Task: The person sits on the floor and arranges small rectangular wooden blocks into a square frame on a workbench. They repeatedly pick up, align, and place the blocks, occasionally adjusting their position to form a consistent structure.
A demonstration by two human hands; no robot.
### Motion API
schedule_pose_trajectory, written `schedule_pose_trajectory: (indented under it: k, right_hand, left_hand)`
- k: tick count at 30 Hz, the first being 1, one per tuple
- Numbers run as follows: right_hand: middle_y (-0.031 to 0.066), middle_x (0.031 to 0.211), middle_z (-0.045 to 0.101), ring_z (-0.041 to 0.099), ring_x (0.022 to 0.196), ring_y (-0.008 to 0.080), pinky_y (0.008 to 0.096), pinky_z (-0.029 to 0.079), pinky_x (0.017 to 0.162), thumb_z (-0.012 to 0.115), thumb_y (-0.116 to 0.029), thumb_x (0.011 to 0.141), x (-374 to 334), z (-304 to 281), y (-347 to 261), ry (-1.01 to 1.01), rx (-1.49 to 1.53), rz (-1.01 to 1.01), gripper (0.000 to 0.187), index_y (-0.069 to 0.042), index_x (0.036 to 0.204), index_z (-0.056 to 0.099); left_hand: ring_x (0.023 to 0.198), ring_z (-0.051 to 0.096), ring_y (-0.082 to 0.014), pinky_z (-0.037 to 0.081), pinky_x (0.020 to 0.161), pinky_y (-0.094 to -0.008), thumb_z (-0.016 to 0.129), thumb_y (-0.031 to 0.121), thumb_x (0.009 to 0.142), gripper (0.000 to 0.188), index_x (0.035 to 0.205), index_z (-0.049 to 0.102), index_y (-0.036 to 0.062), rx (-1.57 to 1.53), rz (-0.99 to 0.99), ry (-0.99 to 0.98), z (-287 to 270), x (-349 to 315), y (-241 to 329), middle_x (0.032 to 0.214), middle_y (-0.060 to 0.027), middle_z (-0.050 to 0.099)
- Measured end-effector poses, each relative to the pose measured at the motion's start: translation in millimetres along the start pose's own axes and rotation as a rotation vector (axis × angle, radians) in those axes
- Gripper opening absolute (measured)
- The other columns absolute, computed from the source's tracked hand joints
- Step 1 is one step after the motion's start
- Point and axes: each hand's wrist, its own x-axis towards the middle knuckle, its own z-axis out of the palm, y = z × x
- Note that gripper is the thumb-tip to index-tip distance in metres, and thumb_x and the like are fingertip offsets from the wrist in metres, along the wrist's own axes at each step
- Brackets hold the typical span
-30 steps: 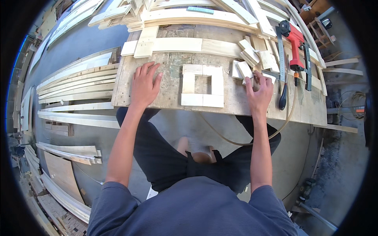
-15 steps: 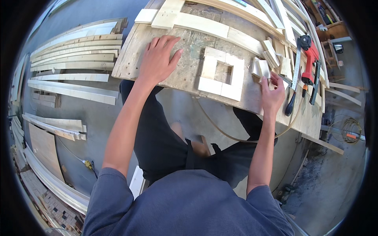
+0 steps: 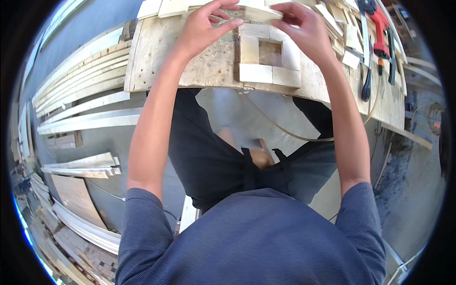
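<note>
So the desk is pretty busy: off to the right there's a heap of pale offcuts, and it sits right between the right hand and the red air tool. A metal ruler and a black-handled tool lie between that heap and the red one, and a thin hose loops below the desk's near edge, across the person's leg. Long wooden strips are stacked on the floor to the left, well apart from the hands. The small square frame of pale wood lies flat on the desk, near the front edge, just below both hands. The right hand's thumb and fingers pinch the end of a loose pale wood piece, kinda blurry, held beyond the frame's far side. The left hand has its thumb well apart from curved fingers, open toward that piece; can't tell if the fingertips actually touch it.
</note>
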Motion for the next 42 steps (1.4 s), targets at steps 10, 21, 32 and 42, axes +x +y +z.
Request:
schedule_pose_trajectory:
  k: [10,21,32,42]
  right_hand:
    - [0.0055,0.095,0.077,0.072,0.086,0.0101,0.0289,0.060,0.078,0.079,0.001,0.097,8,21,3,-0.132,0.341,0.189,0.022,0.001,0.118,0.074]
    - [0.0119,0.092,0.080,0.076,0.084,0.0196,0.0370,0.061,0.079,0.086,-0.009,0.091,9,14,-2,-0.149,-0.002,0.041,0.030,-0.001,0.117,0.075]
    - [0.0072,0.121,0.081,0.077,0.113,0.0184,0.0353,0.061,0.101,0.083,-0.015,0.101,3,19,10,-0.168,0.038,0.117,0.039,-0.008,0.138,0.075]
    - [0.0140,0.129,0.080,0.075,0.121,0.0298,0.0432,0.058,0.108,0.085,-0.023,0.098,-36,-50,31,0.500,-0.315,0.079,0.040,-0.006,0.133,0.079]
  left_hand:
    - [0.096,0.071,-0.0079,0.057,0.086,-0.0278,0.086,0.023,0.102,0.037,0.135,0.076,0.0087,-0.064,-0.168,-0.051,8,6,-30,0.107,0.0000,0.079]
    - [0.096,0.073,-0.0102,0.056,0.087,-0.0286,0.089,0.018,0.098,0.029,0.121,0.077,0.0050,0.095,-0.005,-0.004,10,-1,-13,0.102,-0.0022,0.083]
    - [0.101,0.073,-0.0098,0.050,0.095,-0.0316,0.090,0.028,0.098,0.034,0.123,0.078,0.0072,0.129,-0.082,-0.043,6,0,-6,0.105,-0.0003,0.083]
    - [0.098,0.070,-0.0102,0.054,0.089,-0.0301,0.089,0.018,0.097,0.030,0.122,0.078,0.0054,0.097,-0.161,-0.020,9,0,3,0.105,-0.0004,0.082]
